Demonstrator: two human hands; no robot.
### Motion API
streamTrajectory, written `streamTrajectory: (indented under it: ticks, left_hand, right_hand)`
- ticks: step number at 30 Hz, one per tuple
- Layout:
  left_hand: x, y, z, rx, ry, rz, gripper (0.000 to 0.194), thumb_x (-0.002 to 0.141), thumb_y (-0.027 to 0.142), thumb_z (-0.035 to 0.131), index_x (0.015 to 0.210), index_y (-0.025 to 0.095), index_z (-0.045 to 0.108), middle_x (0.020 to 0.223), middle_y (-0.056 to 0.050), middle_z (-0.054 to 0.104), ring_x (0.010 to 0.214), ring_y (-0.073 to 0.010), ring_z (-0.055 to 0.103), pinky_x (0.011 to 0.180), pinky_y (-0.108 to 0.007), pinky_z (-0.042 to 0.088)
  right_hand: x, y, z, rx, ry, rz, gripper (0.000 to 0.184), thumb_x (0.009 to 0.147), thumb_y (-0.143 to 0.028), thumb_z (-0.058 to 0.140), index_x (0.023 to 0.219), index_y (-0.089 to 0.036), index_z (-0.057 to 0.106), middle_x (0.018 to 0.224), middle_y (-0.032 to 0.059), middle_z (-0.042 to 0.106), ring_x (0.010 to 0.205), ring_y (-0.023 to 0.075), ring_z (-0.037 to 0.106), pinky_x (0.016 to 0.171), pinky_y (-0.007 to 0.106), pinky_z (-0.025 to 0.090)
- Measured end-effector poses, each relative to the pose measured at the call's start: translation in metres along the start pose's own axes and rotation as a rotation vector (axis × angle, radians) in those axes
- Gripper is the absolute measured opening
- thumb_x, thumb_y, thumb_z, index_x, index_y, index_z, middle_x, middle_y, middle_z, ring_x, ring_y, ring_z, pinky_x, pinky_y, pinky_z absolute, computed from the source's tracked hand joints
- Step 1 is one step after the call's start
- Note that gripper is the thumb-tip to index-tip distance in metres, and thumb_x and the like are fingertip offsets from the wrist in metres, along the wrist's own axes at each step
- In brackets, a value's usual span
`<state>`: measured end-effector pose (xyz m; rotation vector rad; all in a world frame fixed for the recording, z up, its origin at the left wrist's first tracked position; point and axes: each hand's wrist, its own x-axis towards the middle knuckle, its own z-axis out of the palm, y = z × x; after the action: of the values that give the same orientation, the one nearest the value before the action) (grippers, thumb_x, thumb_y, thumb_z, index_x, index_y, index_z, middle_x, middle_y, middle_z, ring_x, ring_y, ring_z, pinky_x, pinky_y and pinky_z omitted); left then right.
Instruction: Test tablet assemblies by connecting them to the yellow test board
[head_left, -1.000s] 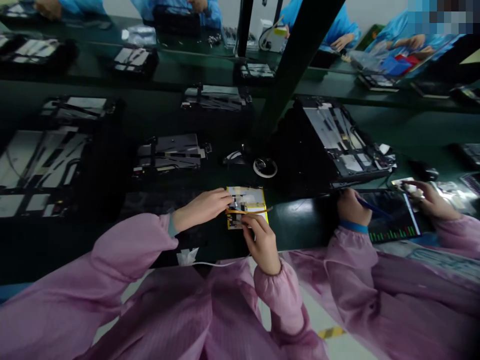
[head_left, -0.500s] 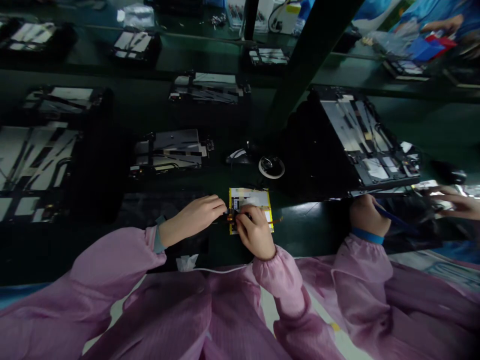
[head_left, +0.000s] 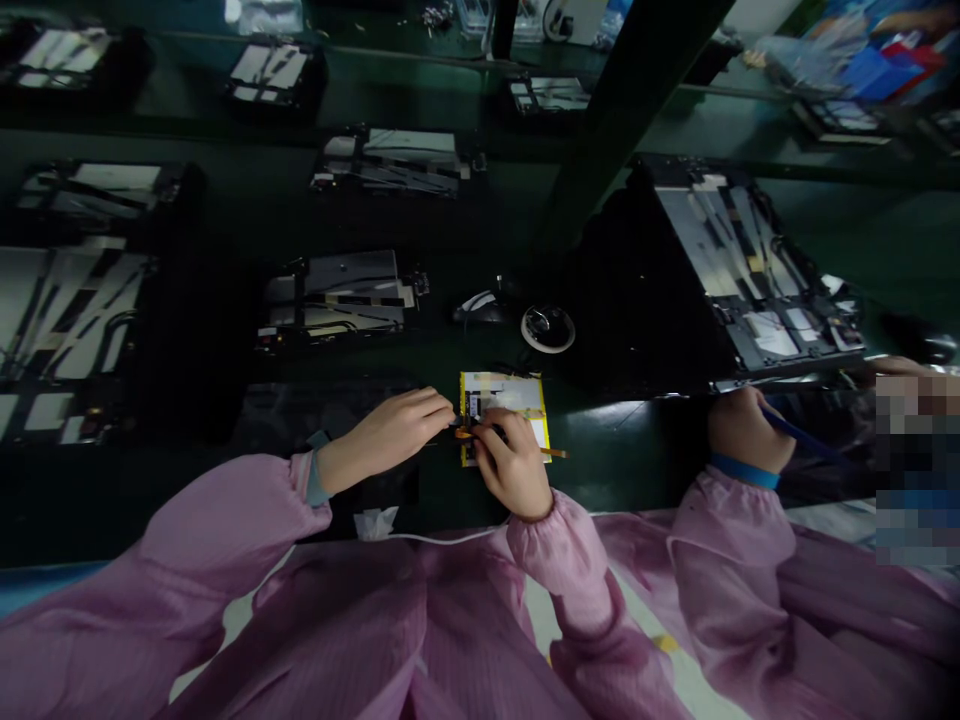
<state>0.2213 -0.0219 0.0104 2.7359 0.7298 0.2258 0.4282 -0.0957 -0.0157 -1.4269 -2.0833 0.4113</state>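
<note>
A flat battery pack [head_left: 535, 385] with yellow edges and a pale label lies on the dark bench in front of me. An orange flex cable [head_left: 556, 454] crosses it, sticking out past its right edge and showing again near its left edge. My right hand [head_left: 514, 462] is closed over the pack, thumb and fingers pinching the cable; the palm hides part of both. At the pack's left edge, my left hand [head_left: 394, 435] has its fingertips pressed together close to the cable's left end. What lies between those fingertips is too small to make out.
Stacked tablet-like assemblies with grey plates [head_left: 352, 290] stand beyond and left. A larger stack [head_left: 739, 260] is at right. Ahead lie a round white-rimmed roll [head_left: 548, 329] and a dark post [head_left: 637, 110]. A co-worker's hand [head_left: 750, 430] holds a blue tool at right.
The view has shifted slightly. Between my hands the orange cable sits a little differently, its right end slightly lower and farther right. Both hands stay closed at the battery pack.
</note>
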Motion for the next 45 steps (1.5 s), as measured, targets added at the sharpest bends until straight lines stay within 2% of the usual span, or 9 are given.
streamTrajectory:
  ticks: [15, 24, 35, 38, 41, 43, 45]
  left_hand:
    - [0.003, 0.001, -0.002, 0.008, -0.049, -0.016, 0.017, 0.092, 0.008, 0.045, 0.098, 0.014, 0.060, 0.102, -0.007, 0.063, 0.095, -0.0194, 0.056, 0.086, -0.033, 0.049]
    - [0.003, 0.002, -0.003, -0.001, -0.035, -0.019, 0.017, 0.093, 0.010, 0.045, 0.100, 0.013, 0.061, 0.103, -0.008, 0.064, 0.097, -0.0194, 0.058, 0.087, -0.034, 0.050]
    - [0.002, 0.003, 0.000, -0.022, -0.065, -0.034, 0.020, 0.089, 0.005, 0.046, 0.100, 0.014, 0.060, 0.102, -0.008, 0.063, 0.097, -0.0199, 0.056, 0.086, -0.033, 0.050]
    - [0.005, -0.001, 0.005, -0.022, -0.067, -0.029, 0.019, 0.089, 0.005, 0.046, 0.098, 0.015, 0.060, 0.100, -0.007, 0.062, 0.095, -0.0195, 0.056, 0.085, -0.033, 0.049]
    - [0.010, 0.000, 0.010, 0.013, -0.073, -0.026, 0.016, 0.090, 0.008, 0.047, 0.097, 0.014, 0.061, 0.100, -0.007, 0.063, 0.093, -0.0197, 0.056, 0.087, -0.034, 0.049]
    - [0.006, 0.008, 0.001, 0.053, -0.029, -0.042, 0.020, 0.090, 0.013, 0.050, 0.108, 0.014, 0.060, 0.110, -0.009, 0.063, 0.103, -0.0217, 0.057, 0.093, -0.037, 0.047]
    - [-0.011, 0.019, -0.024, 0.096, 0.061, -0.079, 0.037, 0.090, 0.023, 0.055, 0.127, 0.017, 0.052, 0.130, -0.013, 0.056, 0.121, -0.0267, 0.050, 0.102, -0.044, 0.043]
  right_hand:
    - [0.001, 0.000, -0.001, 0.002, 0.002, -0.005, 0.019, 0.091, -0.016, 0.048, 0.099, -0.018, 0.065, 0.102, 0.0112, 0.059, 0.101, 0.0247, 0.053, 0.085, 0.040, 0.046]
    - [0.000, 0.000, 0.000, 0.004, -0.003, 0.000, 0.020, 0.091, -0.016, 0.047, 0.101, -0.019, 0.065, 0.102, 0.0107, 0.059, 0.101, 0.0247, 0.053, 0.085, 0.041, 0.046]
    - [0.002, -0.001, -0.003, -0.050, -0.064, -0.011, 0.030, 0.091, -0.021, 0.051, 0.118, -0.020, 0.064, 0.103, 0.0102, 0.059, 0.104, 0.0259, 0.051, 0.086, 0.043, 0.045]
    - [0.005, -0.006, 0.000, -0.140, -0.083, -0.036, 0.026, 0.093, -0.022, 0.049, 0.112, -0.020, 0.065, 0.100, 0.0103, 0.060, 0.104, 0.0263, 0.050, 0.087, 0.044, 0.044]
    - [0.008, -0.012, 0.008, -0.297, -0.091, -0.048, 0.020, 0.093, -0.023, 0.049, 0.097, -0.019, 0.068, 0.093, 0.0107, 0.061, 0.100, 0.0269, 0.052, 0.088, 0.047, 0.043]
    - [0.011, -0.016, 0.006, -0.334, -0.074, -0.063, 0.018, 0.093, -0.026, 0.052, 0.090, -0.019, 0.068, 0.091, 0.0106, 0.062, 0.100, 0.0274, 0.053, 0.092, 0.050, 0.043]
    - [0.017, -0.023, -0.009, -0.269, -0.038, -0.087, 0.016, 0.092, -0.030, 0.056, 0.096, -0.020, 0.068, 0.095, 0.0105, 0.063, 0.107, 0.0286, 0.054, 0.098, 0.053, 0.041]
